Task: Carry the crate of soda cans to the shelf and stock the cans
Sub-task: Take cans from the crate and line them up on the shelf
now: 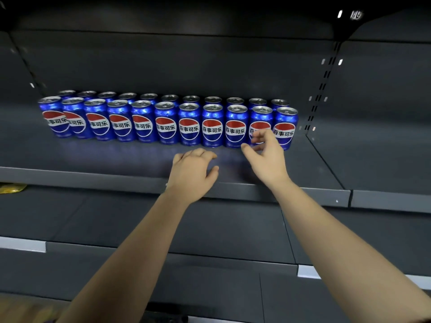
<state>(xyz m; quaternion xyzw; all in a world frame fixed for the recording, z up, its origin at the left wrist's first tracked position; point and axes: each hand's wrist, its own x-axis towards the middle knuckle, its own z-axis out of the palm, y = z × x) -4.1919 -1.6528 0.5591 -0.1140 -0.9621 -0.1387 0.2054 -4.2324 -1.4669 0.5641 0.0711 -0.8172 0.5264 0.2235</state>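
Two rows of blue soda cans [166, 123] with red, white and blue logos stand upright on a dark grey shelf [93, 157], one row behind the other. My right hand [265, 152] hovers just in front of the second can from the right [261, 116], fingers loosely spread and holding nothing. My left hand [193, 170] is above the shelf's front part, below the middle cans, fingers loosely curled and empty. No crate is in view.
The shelf's front lip [233, 190] runs under both wrists. A slotted upright [324, 87] bounds the shelf on the right. Lower shelves [210, 231] lie below. A yellow packet [11, 188] sits at the far left, under the lip.
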